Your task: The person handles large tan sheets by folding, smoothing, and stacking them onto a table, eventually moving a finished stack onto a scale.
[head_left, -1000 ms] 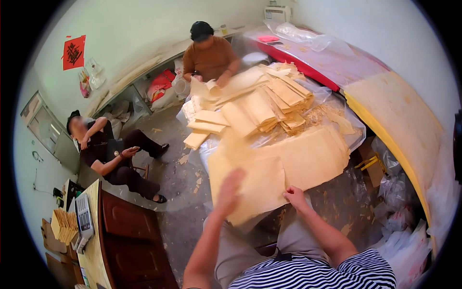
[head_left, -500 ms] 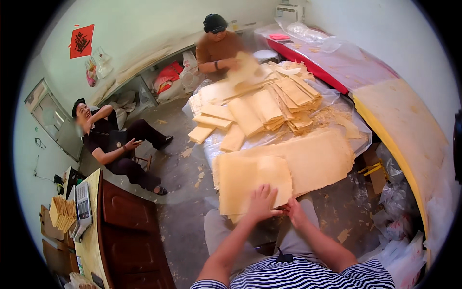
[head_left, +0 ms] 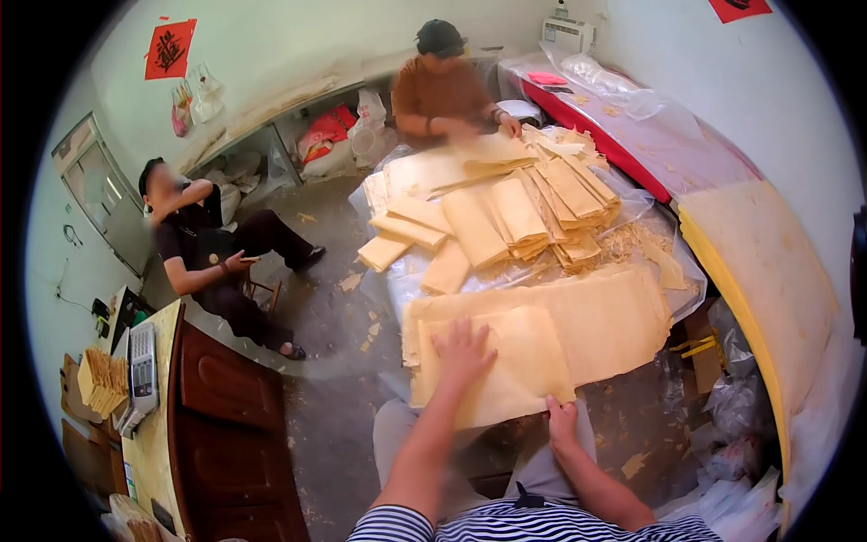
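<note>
A thin, pale yellow folded sheet (head_left: 515, 361) lies at the near edge of the work table, on top of a wider stack of similar sheets (head_left: 614, 316). My left hand (head_left: 463, 350) rests flat on the folded sheet, fingers spread. With thumb and fingers, my right hand (head_left: 562, 420) pinches the sheet's near right corner, which overhangs the table edge above my knees. Beyond the wide stack, several folded yellow bundles (head_left: 479, 221) are heaped.
Across the table a person in brown (head_left: 442, 99) handles sheets. Another person (head_left: 217, 244) sits at left near a wooden cabinet (head_left: 230, 425) with a scale (head_left: 143, 370). Sheets cover a long padded surface (head_left: 759, 244) at right. Plastic bags (head_left: 736, 406) lie below it.
My left hand has slid forward and left over the folded sheet. My right hand has moved slightly right and nearer, drawing out its corner. The person opposite has lowered a raised sheet.
</note>
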A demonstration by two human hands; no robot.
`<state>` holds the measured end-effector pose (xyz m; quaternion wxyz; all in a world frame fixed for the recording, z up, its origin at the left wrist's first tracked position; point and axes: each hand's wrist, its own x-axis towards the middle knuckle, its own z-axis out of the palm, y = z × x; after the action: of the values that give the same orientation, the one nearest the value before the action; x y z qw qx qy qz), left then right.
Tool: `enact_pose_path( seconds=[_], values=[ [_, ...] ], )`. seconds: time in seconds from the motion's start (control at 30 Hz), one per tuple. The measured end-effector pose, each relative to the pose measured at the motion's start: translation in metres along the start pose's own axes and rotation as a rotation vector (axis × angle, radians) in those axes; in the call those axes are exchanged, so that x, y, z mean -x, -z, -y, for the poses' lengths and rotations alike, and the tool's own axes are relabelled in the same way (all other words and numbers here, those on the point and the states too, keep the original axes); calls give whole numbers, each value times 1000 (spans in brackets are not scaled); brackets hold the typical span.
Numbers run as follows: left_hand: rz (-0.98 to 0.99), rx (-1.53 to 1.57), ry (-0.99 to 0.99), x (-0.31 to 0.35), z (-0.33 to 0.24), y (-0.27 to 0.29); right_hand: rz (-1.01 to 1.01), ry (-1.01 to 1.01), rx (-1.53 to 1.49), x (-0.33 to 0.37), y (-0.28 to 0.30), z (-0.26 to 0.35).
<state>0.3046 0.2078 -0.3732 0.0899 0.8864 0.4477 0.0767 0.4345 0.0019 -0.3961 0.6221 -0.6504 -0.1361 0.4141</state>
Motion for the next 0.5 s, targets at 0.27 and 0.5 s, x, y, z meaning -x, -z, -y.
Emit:
enact_pose_path(
  seconds=[0.27, 0.5],
  values=[
    [-27, 42, 62, -1, -1, 10, -25, -71, -313, -30, -24, -18],
    [-416, 452, 30, -16, 62, 32, 413, 428, 381, -60, -58, 188]
  ],
)
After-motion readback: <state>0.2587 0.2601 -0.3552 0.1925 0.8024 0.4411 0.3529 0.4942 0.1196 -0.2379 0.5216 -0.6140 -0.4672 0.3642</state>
